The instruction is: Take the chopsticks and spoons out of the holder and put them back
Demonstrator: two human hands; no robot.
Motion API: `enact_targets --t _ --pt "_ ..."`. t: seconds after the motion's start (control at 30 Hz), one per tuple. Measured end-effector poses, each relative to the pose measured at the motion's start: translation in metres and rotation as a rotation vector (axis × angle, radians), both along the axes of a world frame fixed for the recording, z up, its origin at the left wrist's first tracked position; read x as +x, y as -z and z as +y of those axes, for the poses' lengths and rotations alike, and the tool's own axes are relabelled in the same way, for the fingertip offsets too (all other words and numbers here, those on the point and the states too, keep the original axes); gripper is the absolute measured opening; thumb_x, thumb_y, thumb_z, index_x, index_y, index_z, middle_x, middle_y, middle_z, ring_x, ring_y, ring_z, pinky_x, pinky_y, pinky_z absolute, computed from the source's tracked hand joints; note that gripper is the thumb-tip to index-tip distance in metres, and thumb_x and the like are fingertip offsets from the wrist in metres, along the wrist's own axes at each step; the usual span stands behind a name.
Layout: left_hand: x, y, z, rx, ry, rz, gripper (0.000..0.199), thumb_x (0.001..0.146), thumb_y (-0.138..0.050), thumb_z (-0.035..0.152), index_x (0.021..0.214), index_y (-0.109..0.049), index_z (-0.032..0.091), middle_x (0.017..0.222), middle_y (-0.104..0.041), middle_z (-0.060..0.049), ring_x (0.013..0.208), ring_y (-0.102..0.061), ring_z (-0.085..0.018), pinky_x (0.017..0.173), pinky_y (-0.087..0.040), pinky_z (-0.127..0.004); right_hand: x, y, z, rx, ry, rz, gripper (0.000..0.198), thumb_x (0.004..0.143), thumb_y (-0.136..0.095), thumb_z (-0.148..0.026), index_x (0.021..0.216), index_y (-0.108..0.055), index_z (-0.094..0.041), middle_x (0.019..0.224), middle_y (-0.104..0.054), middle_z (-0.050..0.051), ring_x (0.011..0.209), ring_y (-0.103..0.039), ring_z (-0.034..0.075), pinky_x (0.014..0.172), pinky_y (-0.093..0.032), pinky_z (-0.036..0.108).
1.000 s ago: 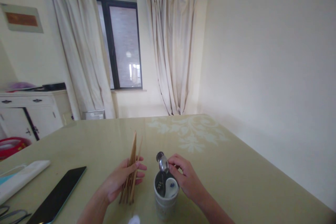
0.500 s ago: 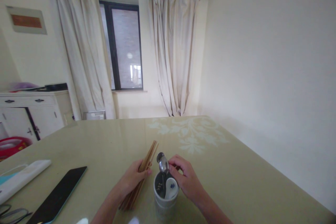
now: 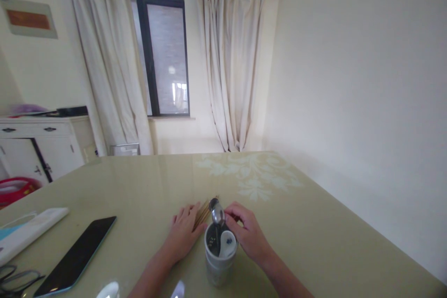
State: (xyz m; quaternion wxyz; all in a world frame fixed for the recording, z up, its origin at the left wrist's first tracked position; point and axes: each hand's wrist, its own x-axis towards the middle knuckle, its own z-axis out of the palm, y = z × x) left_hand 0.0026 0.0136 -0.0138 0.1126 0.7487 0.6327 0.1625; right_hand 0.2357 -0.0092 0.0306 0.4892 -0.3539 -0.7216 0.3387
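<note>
Covering chopsticks (image 3: 202, 214): my left fingers (image 3: 193, 213), spread, no closed grip visible; the nearer hand.
Chopstick axis: slants away-right, far ends just beyond steel spoon (image 3: 218, 214).
My right fingers (image 3: 239, 210): curled beside spoon; can't tell if pinching.

Upright cup (image 3: 219, 270), metal spoon (image 3: 218, 214) inside, chopsticks (image 3: 202, 214) beside

I have room toward two o'clock of the right hand (image 3: 247, 230) over the glossy olive-green tabletop (image 3: 324, 237); at its ten, a shiny metal spoon (image 3: 218, 214) above the pale cylindrical cup (image 3: 219, 270) blocks me.
</note>
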Motion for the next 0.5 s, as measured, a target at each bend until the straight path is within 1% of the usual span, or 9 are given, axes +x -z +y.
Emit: enact_targets --t 0.07,0.17,0.27,0.33,0.43,0.5 --pt "-0.001 0.000 -0.003 0.040 0.027 0.020 0.068 0.102 -0.042 0.047 0.165 -0.038 0.023 0.164 -0.050 -0.016 0.149 -0.046 -0.033 0.119 -0.035 -0.053 0.000 0.001 0.001 0.000 0.000 -0.001 0.033 0.101 -0.061 -0.043 0.084 -0.076 -0.020 0.082 -0.066 0.004 0.077 -0.060 0.020 0.072 -0.046 0.031" --pt "-0.001 0.001 -0.006 -0.008 0.106 0.046 0.066 0.105 -0.037 0.049 0.167 -0.035 0.027 0.172 -0.039 -0.009 0.158 -0.038 -0.030 0.127 -0.029 -0.052 0.000 0.001 0.001 -0.009 0.007 -0.003 0.035 0.101 -0.060 -0.047 0.084 -0.075 -0.020 0.082 -0.066 0.004 0.077 -0.060 0.020 0.072 -0.046 0.031" --pt "-0.001 0.003 -0.008 -0.088 0.146 0.101 0.066 0.107 -0.032 0.051 0.168 -0.032 0.026 0.176 -0.027 -0.007 0.163 -0.027 -0.030 0.132 -0.020 -0.054 0.000 0.002 0.001 -0.016 0.042 -0.007 0.040 0.103 -0.057 -0.050 0.081 -0.072 -0.020 0.082 -0.065 0.004 0.078 -0.060 0.020 0.073 -0.046 0.032" --pt "0.001 0.004 -0.009 -0.100 0.175 0.127 0.066 0.107 -0.030 0.050 0.169 -0.028 0.026 0.177 -0.021 -0.006 0.165 -0.021 -0.029 0.133 -0.018 -0.055 -0.001 0.003 0.000 -0.024 0.067 -0.001 0.042 0.104 -0.055 -0.051 0.080 -0.070 -0.020 0.082 -0.065 0.004 0.079 -0.060 0.020 0.074 -0.046 0.032" --pt "0.005 0.003 -0.012 -0.079 0.257 0.137 0.064 0.108 -0.030 0.045 0.170 -0.022 0.030 0.177 -0.021 -0.004 0.165 -0.018 -0.027 0.133 -0.018 -0.055 -0.003 0.008 0.001 -0.032 0.076 0.013 0.044 0.105 -0.052 -0.054 0.083 -0.070 -0.020 0.085 -0.066 0.005 0.082 -0.061 0.021 0.076 -0.046 0.032" --pt "0.008 0.001 -0.014 -0.052 0.306 0.108 0.062 0.108 -0.031 0.041 0.170 -0.020 0.034 0.176 -0.025 -0.002 0.164 -0.023 -0.026 0.134 -0.020 -0.053 -0.004 0.010 0.000 -0.031 0.064 0.030 0.047 0.106 -0.049 -0.057 0.087 -0.071 -0.020 0.086 -0.067 0.005 0.083 -0.061 0.022 0.077 -0.046 0.033"
